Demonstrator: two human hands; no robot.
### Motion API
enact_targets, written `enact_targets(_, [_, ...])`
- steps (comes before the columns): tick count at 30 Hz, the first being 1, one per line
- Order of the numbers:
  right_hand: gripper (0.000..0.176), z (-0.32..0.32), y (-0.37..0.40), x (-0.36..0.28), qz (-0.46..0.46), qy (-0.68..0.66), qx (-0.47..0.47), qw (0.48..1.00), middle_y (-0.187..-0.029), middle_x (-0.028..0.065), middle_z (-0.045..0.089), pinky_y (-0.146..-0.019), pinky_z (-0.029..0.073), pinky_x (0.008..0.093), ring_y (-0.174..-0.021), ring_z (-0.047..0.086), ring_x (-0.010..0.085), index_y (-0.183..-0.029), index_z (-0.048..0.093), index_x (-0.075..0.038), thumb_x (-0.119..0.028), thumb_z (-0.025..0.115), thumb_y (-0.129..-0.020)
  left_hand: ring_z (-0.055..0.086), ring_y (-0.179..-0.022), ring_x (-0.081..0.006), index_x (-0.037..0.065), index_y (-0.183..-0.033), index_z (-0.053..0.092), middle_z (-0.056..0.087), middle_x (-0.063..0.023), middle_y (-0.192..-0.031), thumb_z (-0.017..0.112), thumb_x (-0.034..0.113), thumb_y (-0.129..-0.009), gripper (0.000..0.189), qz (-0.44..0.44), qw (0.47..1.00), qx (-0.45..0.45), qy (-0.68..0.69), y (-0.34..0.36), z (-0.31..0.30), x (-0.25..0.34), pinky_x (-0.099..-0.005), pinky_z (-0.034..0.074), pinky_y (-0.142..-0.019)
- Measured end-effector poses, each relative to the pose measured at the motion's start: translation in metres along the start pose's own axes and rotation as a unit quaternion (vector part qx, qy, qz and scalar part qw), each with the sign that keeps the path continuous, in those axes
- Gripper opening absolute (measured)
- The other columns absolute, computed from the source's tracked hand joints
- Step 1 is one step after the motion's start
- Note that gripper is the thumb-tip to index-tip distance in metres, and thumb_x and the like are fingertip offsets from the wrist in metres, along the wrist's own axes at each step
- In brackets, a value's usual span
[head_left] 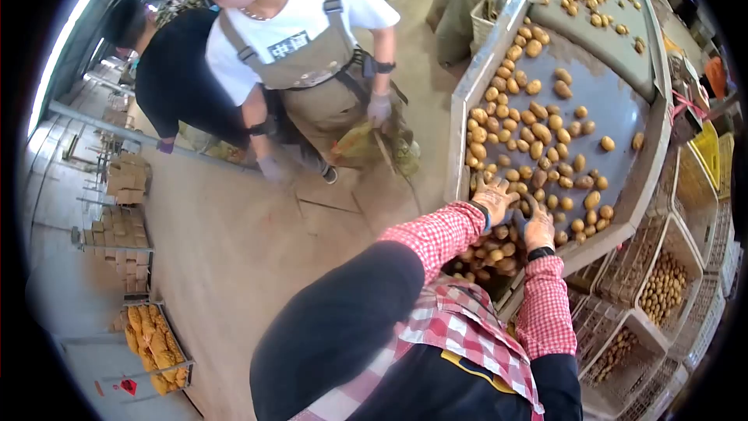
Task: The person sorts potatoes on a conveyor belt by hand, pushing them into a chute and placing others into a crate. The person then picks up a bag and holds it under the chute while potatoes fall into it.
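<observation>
Many potatoes (540, 132) lie spread over a blue-grey sorting table (615, 105) with a raised metal rim. My left hand (494, 201), in a soiled glove, rests on potatoes near the lower left end of the table, fingers spread. Close beside it, my right hand (538, 228) reaches over more potatoes, its dark-tipped fingers stretched forward and apart. Neither hand visibly grips a potato, though the undersides are hidden. Just below the hands, a dense heap of potatoes (499, 253) sits at the table's lower end, partly covered by my arms.
A belt (604, 31) with scattered potatoes adjoins the table's far end. Plastic crates (635, 308) stand at right, some holding potatoes. A person in overalls (308, 54) holds a mesh bag (358, 148); another person (183, 70) bends behind. Sacks (460, 15) stand by the rim.
</observation>
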State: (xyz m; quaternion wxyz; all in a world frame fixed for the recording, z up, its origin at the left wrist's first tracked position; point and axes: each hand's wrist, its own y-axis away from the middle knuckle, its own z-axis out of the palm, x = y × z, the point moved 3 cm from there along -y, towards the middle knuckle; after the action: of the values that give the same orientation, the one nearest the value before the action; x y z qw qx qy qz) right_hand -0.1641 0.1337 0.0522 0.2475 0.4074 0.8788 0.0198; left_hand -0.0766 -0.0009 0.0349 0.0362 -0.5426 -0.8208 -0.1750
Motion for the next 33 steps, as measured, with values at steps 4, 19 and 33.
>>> enact_targets(4, [0.063, 0.026, 0.029, 0.003, -0.035, 0.010, 0.000, 0.999, -0.132, 0.0168, 0.065, -0.101, 0.050, 0.0515, -0.123, 0.060, 0.0383, -0.145, 0.055, -0.015, -0.044, 0.068, -0.090, 0.052, -0.133, -0.0353, 0.022, -0.130, 0.066, 0.060, -0.0144, -0.137, 0.057, 0.029, -0.091, 0.040, 0.069, 0.996, 0.030, 0.057, 0.031, 0.014, 0.001, -0.0605, 0.039, -0.108])
enact_targets(19, [0.027, -0.071, 0.046, 0.043, -0.069, -0.151, 0.194, 0.967, -0.110, 0.0146, 0.075, -0.093, 0.056, 0.0437, -0.102, 0.071, 0.0352, -0.116, 0.074, -0.008, -0.023, 0.065, -0.095, 0.064, -0.117, -0.0407, 0.010, -0.122, 0.071, 0.068, -0.0225, -0.125, 0.067, 0.035, -0.092, 0.039, 0.110, 0.973, 0.092, 0.183, -0.004, -0.068, -0.055, -0.0468, 0.051, -0.102])
enact_targets(33, [0.036, -0.032, -0.059, 0.081, 0.139, -0.125, 0.133, 0.973, -0.134, 0.0089, 0.065, -0.106, 0.050, 0.0488, -0.122, 0.065, 0.0303, -0.138, 0.064, -0.036, -0.035, 0.056, -0.102, 0.049, -0.140, -0.0385, 0.028, -0.148, 0.053, 0.049, -0.0189, -0.153, 0.056, 0.070, -0.093, 0.070, -0.086, 0.989, -0.014, 0.123, -0.099, -0.074, -0.103, -0.0501, 0.034, -0.120])
